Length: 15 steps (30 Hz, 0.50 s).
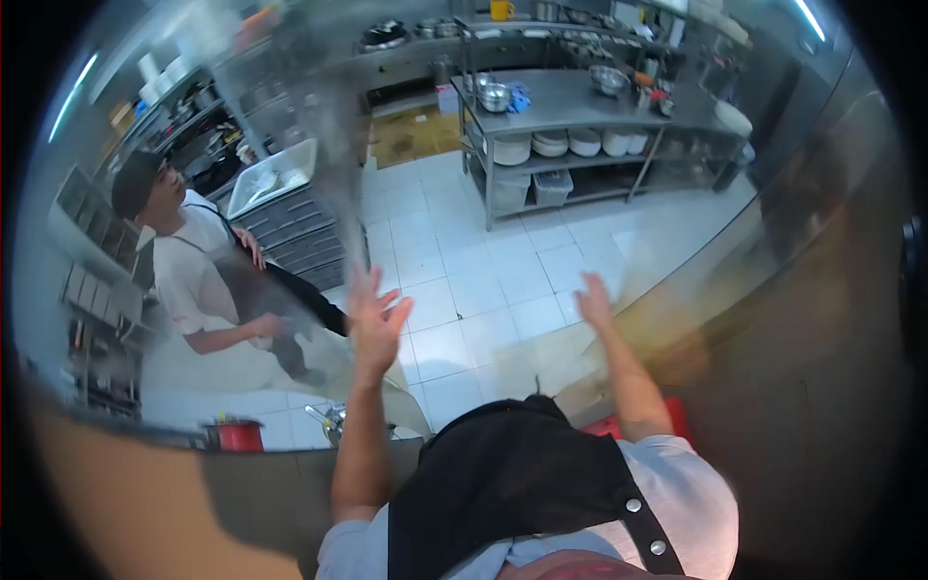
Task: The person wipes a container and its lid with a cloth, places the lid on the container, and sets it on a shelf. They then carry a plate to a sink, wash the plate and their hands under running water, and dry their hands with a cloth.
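Note:
My left hand (376,317) is raised with its fingers spread and nothing in it. A blurred, see-through vertical strip (338,184) rises just beyond its fingertips. My right hand (595,300) reaches forward, fingers stretched out and holding nothing. It is nearest to the shiny steel panel (764,290) that runs along my right side. Below my arms, a black apron (512,474) covers my chest. Something red (677,418) shows behind my right forearm.
A person (198,256) in a dark cap and apron stands at left beside a white tub (277,176). A steel worktable (551,101) carries bowls, with white containers (551,143) underneath. White floor tiles (474,290) lie ahead; a red pot (237,435) stands lower left.

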Motion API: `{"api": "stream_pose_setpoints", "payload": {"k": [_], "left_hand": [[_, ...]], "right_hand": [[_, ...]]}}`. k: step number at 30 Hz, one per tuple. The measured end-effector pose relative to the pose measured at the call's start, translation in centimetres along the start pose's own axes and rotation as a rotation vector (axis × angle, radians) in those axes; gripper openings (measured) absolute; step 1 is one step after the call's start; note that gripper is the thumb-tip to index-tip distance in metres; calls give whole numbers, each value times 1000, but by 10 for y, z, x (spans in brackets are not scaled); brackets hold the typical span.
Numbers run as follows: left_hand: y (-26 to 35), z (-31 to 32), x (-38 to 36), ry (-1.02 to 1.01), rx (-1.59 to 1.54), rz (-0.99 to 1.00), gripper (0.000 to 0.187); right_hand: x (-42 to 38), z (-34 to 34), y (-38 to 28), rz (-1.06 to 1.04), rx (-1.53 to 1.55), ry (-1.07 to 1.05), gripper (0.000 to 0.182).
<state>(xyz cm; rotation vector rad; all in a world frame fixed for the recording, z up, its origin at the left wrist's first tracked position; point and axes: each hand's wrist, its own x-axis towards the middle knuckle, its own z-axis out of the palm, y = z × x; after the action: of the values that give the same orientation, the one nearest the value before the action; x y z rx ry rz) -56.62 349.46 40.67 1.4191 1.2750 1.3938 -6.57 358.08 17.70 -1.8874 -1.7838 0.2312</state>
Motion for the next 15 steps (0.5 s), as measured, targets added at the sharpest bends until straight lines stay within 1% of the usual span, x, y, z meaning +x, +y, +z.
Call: {"api": "stream_pose_setpoints", "payload": {"k": [2, 3, 4, 5, 6, 7, 8, 9, 10, 11, 13, 14, 15], "left_hand": [[-4, -29, 18, 3, -41, 44, 76], [-14, -48, 28, 48, -15, 92, 76], [-21, -58, 33, 108, 14, 132, 76], [-16, -58, 38, 120, 23, 102, 76], [-2, -59, 45, 258, 33, 104, 78], [2, -61, 48, 411, 57, 110, 80], [-3, -61, 50, 463, 88, 84, 80], [-12, -63, 48, 600, 145, 138, 81], [-22, -65, 46, 728, 199, 189, 83], [-26, -59, 51, 757, 219, 169, 83], [-38, -47, 62, 1075, 345, 53, 87], [-43, -40, 72, 1082, 343, 50, 87], [-48, -35, 83, 1239, 292, 70, 88]], "right_hand": [[-4, -62, 62, 12, -122, 120, 42], [-13, -84, 87, -47, -262, 273, 34], [-19, -118, 94, 11, -413, 270, 30], [-28, -148, 87, 133, -519, 229, 27], [-28, -178, 65, 419, -710, 128, 28], [-34, -172, 129, 344, -1030, 106, 30], [-20, -192, 101, 561, -996, -64, 31], [-29, -185, 124, 577, -886, 46, 34], [-47, -160, 179, 545, -750, 128, 38], [-37, -151, 189, 835, -691, -92, 41], [-25, -158, 143, 956, -615, -404, 40], [-29, -137, 180, 852, -557, -467, 40], [-32, -98, 236, 647, -466, -503, 39]]}}
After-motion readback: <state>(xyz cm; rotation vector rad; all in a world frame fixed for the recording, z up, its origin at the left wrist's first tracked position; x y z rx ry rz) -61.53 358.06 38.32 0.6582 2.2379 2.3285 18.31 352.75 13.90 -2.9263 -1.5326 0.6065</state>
